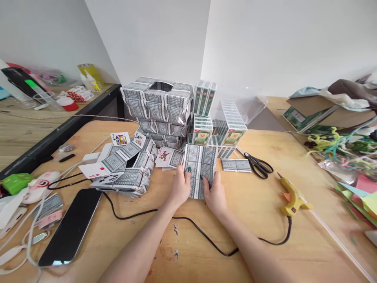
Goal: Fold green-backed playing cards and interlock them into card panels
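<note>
Both hands hold an upright panel of joined playing cards (200, 167), patterned backs toward me, standing on the wooden table (206, 251). My left hand (180, 188) grips its left edge, thumb on the face. My right hand (215, 194) grips its lower right edge. A low folded-card structure (129, 169) lies to the left. A tall box built of folded cards (159, 106) stands behind.
Scissors (258, 164) and a yellow glue gun (293, 198) with a black cord lie to the right. Card boxes (218, 125) are stacked behind. A phone (72, 226), cables and small items fill the left; craft scraps (353, 165) pile at the right.
</note>
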The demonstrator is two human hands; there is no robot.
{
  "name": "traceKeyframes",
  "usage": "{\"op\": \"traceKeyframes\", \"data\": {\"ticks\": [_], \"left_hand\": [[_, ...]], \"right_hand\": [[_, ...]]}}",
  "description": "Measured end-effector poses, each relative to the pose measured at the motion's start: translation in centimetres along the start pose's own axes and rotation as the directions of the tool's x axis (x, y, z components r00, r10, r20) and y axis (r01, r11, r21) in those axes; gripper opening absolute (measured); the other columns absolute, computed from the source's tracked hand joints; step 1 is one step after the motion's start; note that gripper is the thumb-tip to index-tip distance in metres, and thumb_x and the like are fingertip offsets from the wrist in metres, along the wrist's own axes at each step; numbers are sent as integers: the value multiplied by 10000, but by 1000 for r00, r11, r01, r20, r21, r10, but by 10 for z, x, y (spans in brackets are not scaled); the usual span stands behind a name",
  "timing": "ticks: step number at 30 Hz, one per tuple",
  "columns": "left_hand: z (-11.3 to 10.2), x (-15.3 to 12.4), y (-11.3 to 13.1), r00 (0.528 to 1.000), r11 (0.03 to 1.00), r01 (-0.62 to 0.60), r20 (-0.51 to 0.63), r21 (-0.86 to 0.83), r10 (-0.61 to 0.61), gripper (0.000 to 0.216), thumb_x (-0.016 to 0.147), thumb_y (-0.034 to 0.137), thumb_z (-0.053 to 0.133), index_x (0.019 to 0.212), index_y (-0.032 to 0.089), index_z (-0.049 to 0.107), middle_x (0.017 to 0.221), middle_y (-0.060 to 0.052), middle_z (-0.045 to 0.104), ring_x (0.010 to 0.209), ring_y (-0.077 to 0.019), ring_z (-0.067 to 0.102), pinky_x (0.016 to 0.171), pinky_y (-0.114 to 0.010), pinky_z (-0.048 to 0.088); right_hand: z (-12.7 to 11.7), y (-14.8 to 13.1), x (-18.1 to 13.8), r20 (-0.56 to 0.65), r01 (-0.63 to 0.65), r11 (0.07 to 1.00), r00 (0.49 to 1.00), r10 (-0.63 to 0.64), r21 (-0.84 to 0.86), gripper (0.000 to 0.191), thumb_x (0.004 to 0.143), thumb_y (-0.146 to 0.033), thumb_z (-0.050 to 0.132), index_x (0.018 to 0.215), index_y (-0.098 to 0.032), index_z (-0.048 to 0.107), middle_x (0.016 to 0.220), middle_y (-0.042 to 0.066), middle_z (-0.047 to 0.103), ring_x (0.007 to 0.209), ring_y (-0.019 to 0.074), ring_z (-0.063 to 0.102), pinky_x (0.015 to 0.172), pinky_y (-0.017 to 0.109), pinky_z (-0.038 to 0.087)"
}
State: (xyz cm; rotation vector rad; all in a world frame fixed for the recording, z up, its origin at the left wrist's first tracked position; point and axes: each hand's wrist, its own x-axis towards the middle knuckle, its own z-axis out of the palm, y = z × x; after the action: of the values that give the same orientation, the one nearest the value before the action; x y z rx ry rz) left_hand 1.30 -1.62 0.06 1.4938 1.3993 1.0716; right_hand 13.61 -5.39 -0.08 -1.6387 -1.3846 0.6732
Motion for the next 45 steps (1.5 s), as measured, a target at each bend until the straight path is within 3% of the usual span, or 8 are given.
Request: {"op": "traceKeyframes", "data": {"ticks": [3, 6, 10, 14, 27, 32, 39, 45], "left_hand": [[2, -2, 2, 999, 1000, -19, -32, 0, 19, 78, 848, 266, 416, 823, 213, 365, 738, -2, 508, 672, -155, 505, 645, -282, 379], [-1, 1, 5, 1000, 989, -21, 13, -145, 24, 129, 823, 290, 485, 885, 198, 418, 838, -29, 567, 797, -168, 550, 729, -298, 417], [-15, 6, 10, 949, 903, 152, 315, -402, -19, 359, 737, 285, 624, 1049, 168, 488, 1030, -78, 616, 968, -192, 567, 855, -342, 430], [-23, 8, 12, 841, 869, 326, 534, -371, -87, 408, 649, 262, 712, 1011, 129, 578, 993, -95, 659, 898, -210, 609, 859, -384, 444], [-27, 9, 10, 858, 898, 255, 513, -358, -39, 486, 670, 231, 696, 1121, 158, 528, 1117, -95, 619, 1010, -221, 573, 903, -401, 426], [-22, 8, 7, 916, 891, 214, 399, -401, -40, 418, 733, 292, 636, 1118, 166, 531, 1131, -86, 612, 1057, -231, 546, 938, -414, 392], [-13, 2, 4, 946, 847, 211, 322, -487, -51, 371, 763, 287, 594, 1113, 175, 544, 1170, -77, 593, 1107, -230, 513, 972, -382, 359], [-4, -4, 5, 982, 908, 100, 188, -406, -25, 335, 781, 299, 561, 1098, 197, 523, 1182, -72, 572, 1126, -219, 491, 987, -382, 334]], "right_hand": [[-1, 1, 2, 3, -4, 1000, 1000, 4, 8, 171, 822, -388, 434, 873, -234, 382, 747, 62, 621, 636, 234, 610, 504, 304, 443], [-3, 6, 10, 13, 43, 988, 999, -45, 146, 246, 812, -389, 467, 985, -218, 427, 869, 83, 629, 789, 234, 617, 634, 336, 492], [-4, 13, 19, -8, 68, 945, 998, -70, 319, 387, 810, -413, 493, 1128, -206, 417, 1037, 103, 606, 982, 229, 573, 810, 371, 482], [-5, 15, 19, -4, 65, 939, 998, -68, 338, 491, 769, -437, 556, 1173, -207, 399, 1079, 108, 599, 1045, 246, 545, 856, 394, 466], [-13, 16, 24, 179, 111, 931, 967, -183, 349, 540, 777, -343, 573, 1244, -198, 344, 1234, 102, 489, 1160, 229, 458, 989, 388, 374], [-9, 10, 20, 128, 119, 881, 972, -198, 458, 504, 808, -330, 536, 1250, -212, 323, 1234, 104, 487, 1142, 218, 479, 970, 370, 404], [-4, 9, 16, -13, 210, 921, 976, -218, 328, 503, 815, -305, 526, 1267, -212, 326, 1231, 110, 479, 1177, 234, 437, 986, 394, 376], [0, 9, 12, -72, 187, 915, 982, -173, 358, 372, 825, -289, 499, 1172, -215, 390, 1122, 96, 543, 1143, 220, 469, 977, 373, 379]]}}
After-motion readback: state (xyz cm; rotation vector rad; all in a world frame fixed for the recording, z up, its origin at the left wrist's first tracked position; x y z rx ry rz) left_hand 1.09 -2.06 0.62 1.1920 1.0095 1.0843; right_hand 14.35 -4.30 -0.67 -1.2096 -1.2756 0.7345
